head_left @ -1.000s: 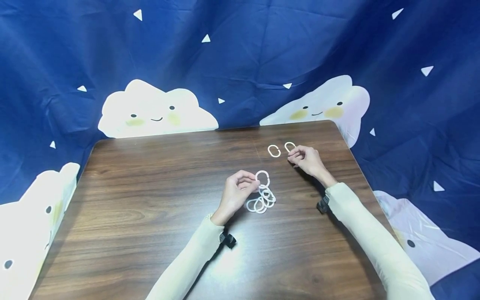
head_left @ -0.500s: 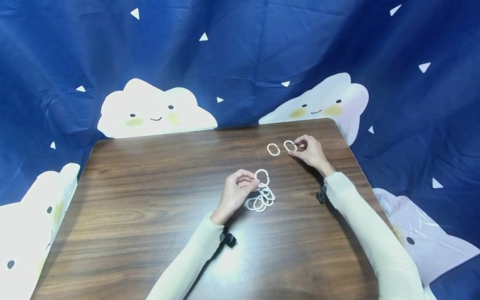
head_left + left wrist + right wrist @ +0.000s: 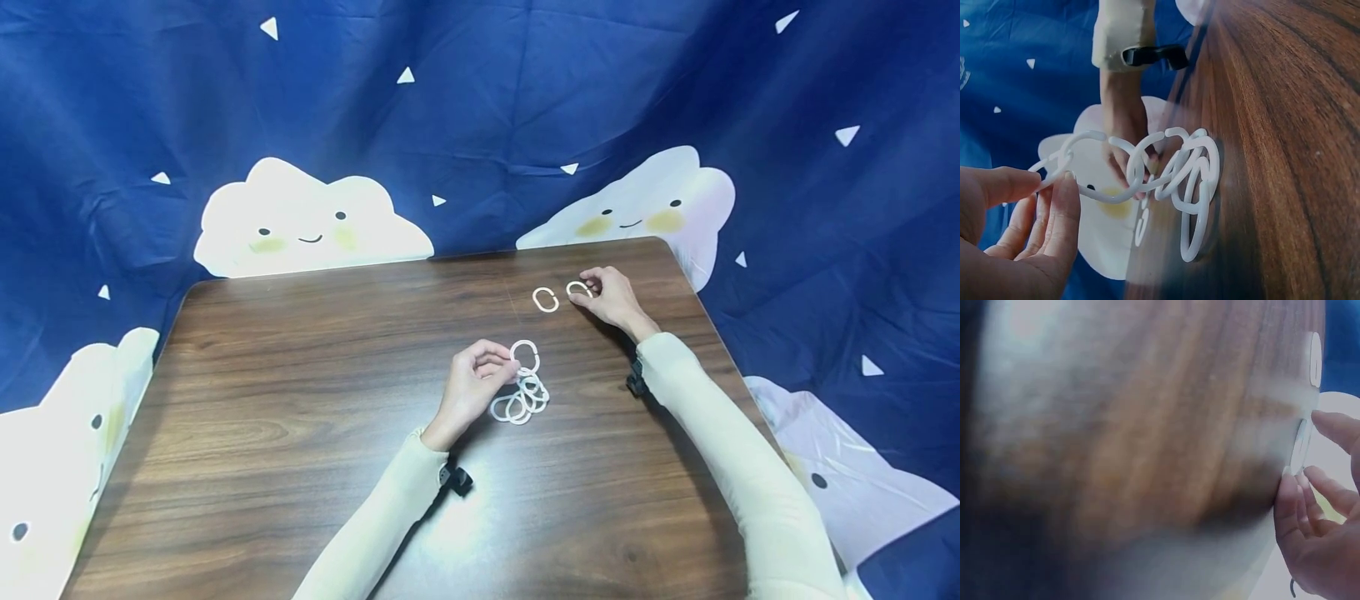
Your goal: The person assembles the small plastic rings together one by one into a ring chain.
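My left hand (image 3: 474, 385) pinches the end link of a chain of white plastic links (image 3: 525, 392) between thumb and fingers. In the left wrist view the chain (image 3: 1138, 169) reaches from the fingertips over to the tabletop, where several joined links lie bunched. My right hand (image 3: 611, 298) is at the far right of the table, thumb and fingers spread around a loose white link (image 3: 577, 285) lying flat. In the right wrist view this link (image 3: 1299, 447) shows between the thumb and the other fingertips. Another loose link (image 3: 546, 300), with a gap in its side, lies just left of it.
The brown wooden tabletop (image 3: 300, 400) extends far to the left of both hands. Its far edge meets a blue curtain (image 3: 480, 100) printed with clouds and white triangles. Black wrist cameras sit at both sleeves.
My right hand has shifted away from me, its fingers spreading around the loose link, then a little left. My left hand and the chain stay in place.
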`<state>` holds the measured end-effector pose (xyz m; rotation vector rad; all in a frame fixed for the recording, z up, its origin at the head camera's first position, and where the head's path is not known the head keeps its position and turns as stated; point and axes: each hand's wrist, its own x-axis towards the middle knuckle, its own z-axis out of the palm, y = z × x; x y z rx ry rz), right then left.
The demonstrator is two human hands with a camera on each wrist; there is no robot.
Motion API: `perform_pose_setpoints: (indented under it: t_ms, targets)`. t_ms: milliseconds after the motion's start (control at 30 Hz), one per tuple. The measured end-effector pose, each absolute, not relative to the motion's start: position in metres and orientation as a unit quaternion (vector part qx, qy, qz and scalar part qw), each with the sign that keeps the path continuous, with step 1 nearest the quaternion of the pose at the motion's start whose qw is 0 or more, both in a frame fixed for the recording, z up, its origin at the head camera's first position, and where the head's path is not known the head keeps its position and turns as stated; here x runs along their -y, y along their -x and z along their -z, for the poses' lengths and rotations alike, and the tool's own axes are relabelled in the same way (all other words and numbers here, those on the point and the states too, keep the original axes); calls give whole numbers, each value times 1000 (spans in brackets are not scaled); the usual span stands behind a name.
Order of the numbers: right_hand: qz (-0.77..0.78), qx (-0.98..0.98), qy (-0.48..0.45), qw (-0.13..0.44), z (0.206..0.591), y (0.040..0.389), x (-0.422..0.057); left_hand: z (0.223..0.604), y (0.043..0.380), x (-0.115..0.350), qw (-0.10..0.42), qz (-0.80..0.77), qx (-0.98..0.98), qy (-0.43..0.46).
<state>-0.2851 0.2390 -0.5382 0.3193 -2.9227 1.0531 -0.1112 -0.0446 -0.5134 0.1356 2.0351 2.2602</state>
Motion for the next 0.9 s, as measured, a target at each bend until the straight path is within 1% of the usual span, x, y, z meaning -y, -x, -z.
perform_pose_setpoints:
  t_ms: [167, 433, 667, 900]
  targets:
    - [-306, 946, -106, -15, 533, 287, -236, 511, 110, 43, 54, -742, -666, -47]
    - [-319, 945, -60, -43, 524, 285, -236, 508, 111, 43, 56, -739, -669, -47]
    - [-320, 945, -61, -35, 527, 281, -233, 508, 111, 47, 51, -745, -663, -48]
    - [-320, 943, -83, -43, 526, 274, -235, 507, 111, 48, 52, -749, -659, -46]
